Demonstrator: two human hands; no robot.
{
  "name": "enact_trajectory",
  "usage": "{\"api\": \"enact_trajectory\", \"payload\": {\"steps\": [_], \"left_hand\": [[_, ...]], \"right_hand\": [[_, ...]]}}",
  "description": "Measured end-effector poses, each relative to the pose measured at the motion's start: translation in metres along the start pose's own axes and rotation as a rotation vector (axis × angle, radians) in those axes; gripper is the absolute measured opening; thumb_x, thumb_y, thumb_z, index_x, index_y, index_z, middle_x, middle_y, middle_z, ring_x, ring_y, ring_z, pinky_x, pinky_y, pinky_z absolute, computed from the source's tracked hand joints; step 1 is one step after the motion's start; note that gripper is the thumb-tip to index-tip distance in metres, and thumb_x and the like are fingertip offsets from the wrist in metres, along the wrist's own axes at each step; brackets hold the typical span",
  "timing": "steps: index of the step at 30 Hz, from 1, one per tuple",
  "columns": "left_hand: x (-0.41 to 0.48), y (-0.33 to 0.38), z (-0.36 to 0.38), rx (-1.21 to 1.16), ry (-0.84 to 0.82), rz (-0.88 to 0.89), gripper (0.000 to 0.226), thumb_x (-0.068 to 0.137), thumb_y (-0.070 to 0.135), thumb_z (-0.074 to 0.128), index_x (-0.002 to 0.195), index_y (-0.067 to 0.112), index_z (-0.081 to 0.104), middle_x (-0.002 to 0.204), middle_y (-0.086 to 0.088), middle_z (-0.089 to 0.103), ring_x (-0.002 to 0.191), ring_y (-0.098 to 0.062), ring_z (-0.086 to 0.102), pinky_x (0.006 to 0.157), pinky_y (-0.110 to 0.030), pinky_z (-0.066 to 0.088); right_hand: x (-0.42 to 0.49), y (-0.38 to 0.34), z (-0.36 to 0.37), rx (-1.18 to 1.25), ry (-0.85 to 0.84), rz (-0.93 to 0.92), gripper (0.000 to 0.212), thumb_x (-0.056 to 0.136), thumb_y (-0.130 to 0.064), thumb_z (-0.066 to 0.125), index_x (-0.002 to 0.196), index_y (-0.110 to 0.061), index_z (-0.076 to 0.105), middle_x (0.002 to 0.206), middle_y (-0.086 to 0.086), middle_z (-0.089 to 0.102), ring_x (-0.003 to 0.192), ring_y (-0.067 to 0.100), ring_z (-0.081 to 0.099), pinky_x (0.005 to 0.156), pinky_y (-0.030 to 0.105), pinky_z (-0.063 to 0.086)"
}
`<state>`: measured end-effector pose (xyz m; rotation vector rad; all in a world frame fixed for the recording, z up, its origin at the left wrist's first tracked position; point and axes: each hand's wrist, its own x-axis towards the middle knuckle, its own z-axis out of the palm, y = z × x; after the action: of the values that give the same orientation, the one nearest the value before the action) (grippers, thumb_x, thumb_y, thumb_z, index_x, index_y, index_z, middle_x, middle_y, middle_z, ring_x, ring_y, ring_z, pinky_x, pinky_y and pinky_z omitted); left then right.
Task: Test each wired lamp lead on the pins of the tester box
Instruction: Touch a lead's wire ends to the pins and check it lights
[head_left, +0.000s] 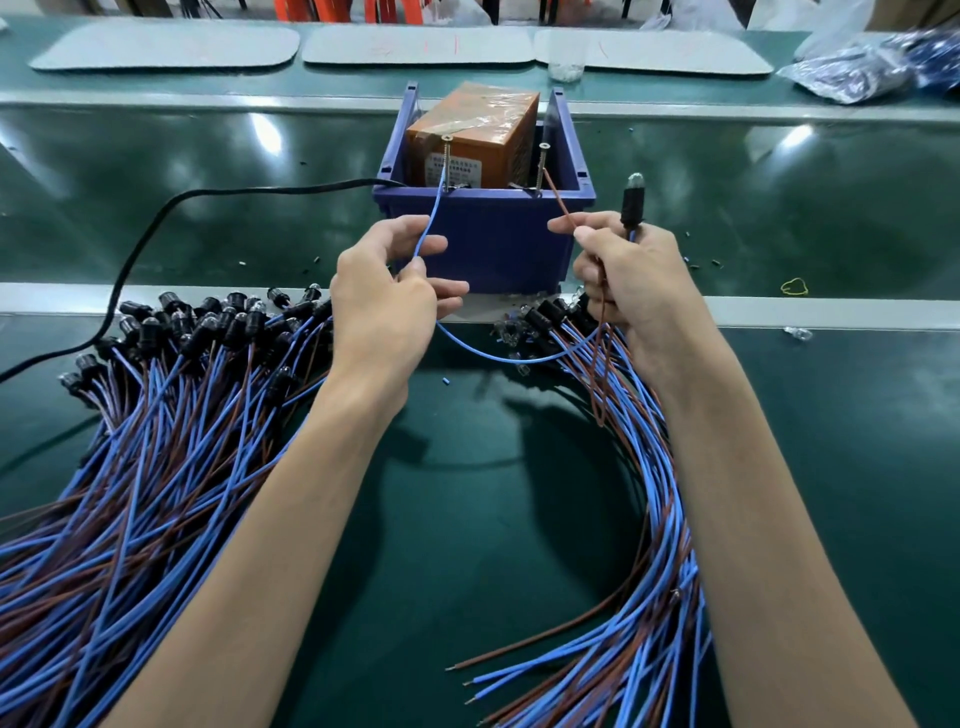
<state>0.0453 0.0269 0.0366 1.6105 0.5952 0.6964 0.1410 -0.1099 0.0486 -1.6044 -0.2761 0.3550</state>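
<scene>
Nearest me, the stripped ends of the right bundle (649, 519) fan across the tabletop (467, 519), tails toward me, so the lamp heads lie up by the box within reach. My left grip (387, 291) pinches the blue wire (431, 218) between thumb and fingertips, steering its bare tip against the left pin (445, 156). My right grip (631, 280) pinches the brown wire (561, 205) toward the right pin (542, 166). Its curled fingers also clamp the lamp (632, 200) upright above my knuckles, where I can watch it; I cannot tell whether it glows.

Both pins are screws standing at the front of the orange tester box (472, 135). The box sits in a blue bin (483, 234), which I judge steadies it. The lead's slack hangs looped between my grips.

The left pile (171, 389) lies apart, probably to keep tested and untested leads separate; which is which I cannot tell. A black cable (156, 228) runs left from the bin.
</scene>
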Motion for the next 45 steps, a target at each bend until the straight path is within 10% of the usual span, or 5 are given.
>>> {"api": "enact_trajectory", "payload": {"steps": [45], "left_hand": [[-0.009,0.011,0.004,0.035,-0.060,0.041,0.027,0.097,-0.002,0.043,0.100,0.017,0.062,0.088,0.007,0.065,0.048,-0.003,0.062,0.050,-0.013,0.048]], "right_hand": [[-0.001,0.003,0.000,0.002,-0.044,-0.041,0.024,0.097,-0.009,0.048,0.087,-0.017,0.068,0.038,-0.015,0.031,0.036,0.003,0.024,0.036,0.013,0.019]]}}
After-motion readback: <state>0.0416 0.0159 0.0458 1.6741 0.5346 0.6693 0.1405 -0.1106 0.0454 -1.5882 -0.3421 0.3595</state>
